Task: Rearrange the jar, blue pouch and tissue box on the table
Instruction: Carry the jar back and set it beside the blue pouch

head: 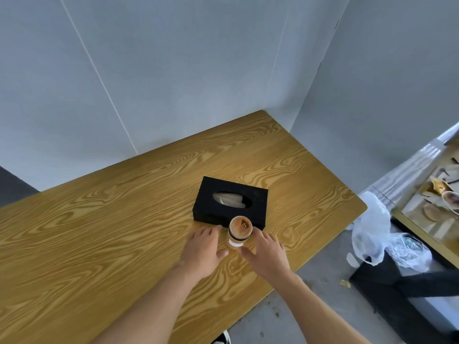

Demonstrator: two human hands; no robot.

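The jar [240, 232] stands upright on the table [99, 232], touching the tissue box [231, 203] at its 5 o'clock corner. My left hand [202, 252] and right hand [269, 254] flank it at 9 and 3 o'clock, fingers spread, gripping nothing. Next I'd judge: close both around the jar. No blue pouch in view.

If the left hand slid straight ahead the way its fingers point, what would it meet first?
Probably the near side of the black tissue box; the left hand passes left of the jar, though depth is hard to judge.
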